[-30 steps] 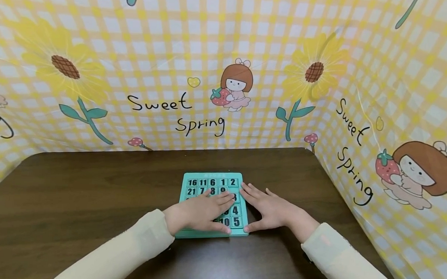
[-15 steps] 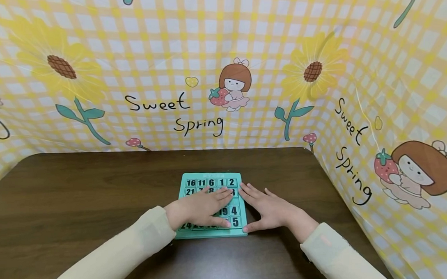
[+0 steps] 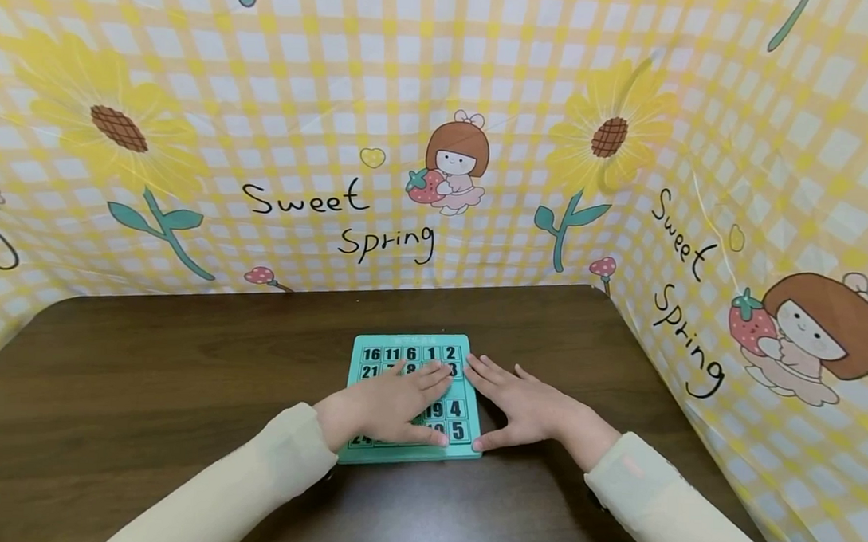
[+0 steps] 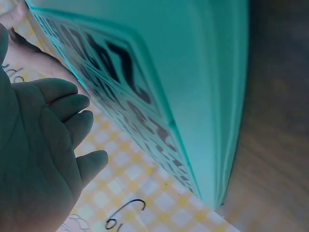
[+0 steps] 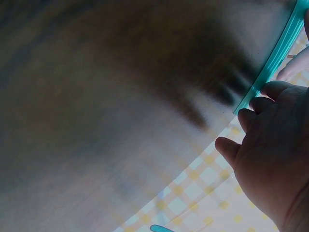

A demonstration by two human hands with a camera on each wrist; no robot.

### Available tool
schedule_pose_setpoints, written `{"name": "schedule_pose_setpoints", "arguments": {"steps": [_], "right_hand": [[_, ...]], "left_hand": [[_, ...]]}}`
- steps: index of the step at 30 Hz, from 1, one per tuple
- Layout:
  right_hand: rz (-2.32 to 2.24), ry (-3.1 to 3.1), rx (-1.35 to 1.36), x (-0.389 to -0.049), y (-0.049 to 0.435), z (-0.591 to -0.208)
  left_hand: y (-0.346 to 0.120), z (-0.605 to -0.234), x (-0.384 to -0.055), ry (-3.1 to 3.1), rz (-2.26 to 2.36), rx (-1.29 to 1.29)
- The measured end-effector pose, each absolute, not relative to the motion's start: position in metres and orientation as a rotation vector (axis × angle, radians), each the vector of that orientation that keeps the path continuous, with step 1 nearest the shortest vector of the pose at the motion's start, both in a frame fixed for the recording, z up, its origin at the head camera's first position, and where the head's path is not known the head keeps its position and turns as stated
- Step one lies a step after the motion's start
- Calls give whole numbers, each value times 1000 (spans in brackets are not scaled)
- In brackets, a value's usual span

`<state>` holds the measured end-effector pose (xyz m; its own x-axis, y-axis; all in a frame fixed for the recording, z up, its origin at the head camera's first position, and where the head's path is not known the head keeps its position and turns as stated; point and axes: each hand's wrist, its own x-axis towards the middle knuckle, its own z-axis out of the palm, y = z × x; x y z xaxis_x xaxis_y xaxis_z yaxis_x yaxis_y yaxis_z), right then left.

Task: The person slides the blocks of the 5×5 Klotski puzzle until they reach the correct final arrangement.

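Note:
A turquoise number slide puzzle [image 3: 428,453] lies flat on the table, with black-numbered tiles set in its frame. Above its middle and lower-left part is my left hand [image 3: 393,407], palm down with fingers stretched to the right, hiding many tiles. In the left wrist view, the fingers of that left hand [image 4: 38,140] stand out from the tile face, apart from it as far as I can see. My right hand [image 3: 526,406] is spread at the puzzle's right side, its fingertips and thumb tip at the edge. The right wrist view has this right hand [image 5: 275,145] by the turquoise rim.
Dark brown wooden table [image 3: 186,374] surrounds the puzzle. A yellow-and-white checked cloth [image 3: 304,99] with printed sunflowers and "Sweet Spring" lettering hangs behind and along the right side of the table.
My left hand has shifted slightly up and to the left over the puzzle, so more of the lower right tiles show. The right hand stays at the edge.

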<state>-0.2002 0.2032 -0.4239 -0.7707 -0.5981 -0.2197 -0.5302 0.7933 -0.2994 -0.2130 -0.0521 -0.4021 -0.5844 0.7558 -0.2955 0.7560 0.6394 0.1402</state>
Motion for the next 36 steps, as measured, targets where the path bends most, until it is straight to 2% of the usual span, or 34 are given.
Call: {"name": "schedule_pose_setpoints", "arguments": {"steps": [14,36], "right_hand": [[-307,2693,-876,-200,206,-424],[-310,2687,-866,-200,203,-422]], "left_hand": [[-56,-400,-173,2485,-69,1421],[-59,-407,-192,2493,-9,1298]]}}
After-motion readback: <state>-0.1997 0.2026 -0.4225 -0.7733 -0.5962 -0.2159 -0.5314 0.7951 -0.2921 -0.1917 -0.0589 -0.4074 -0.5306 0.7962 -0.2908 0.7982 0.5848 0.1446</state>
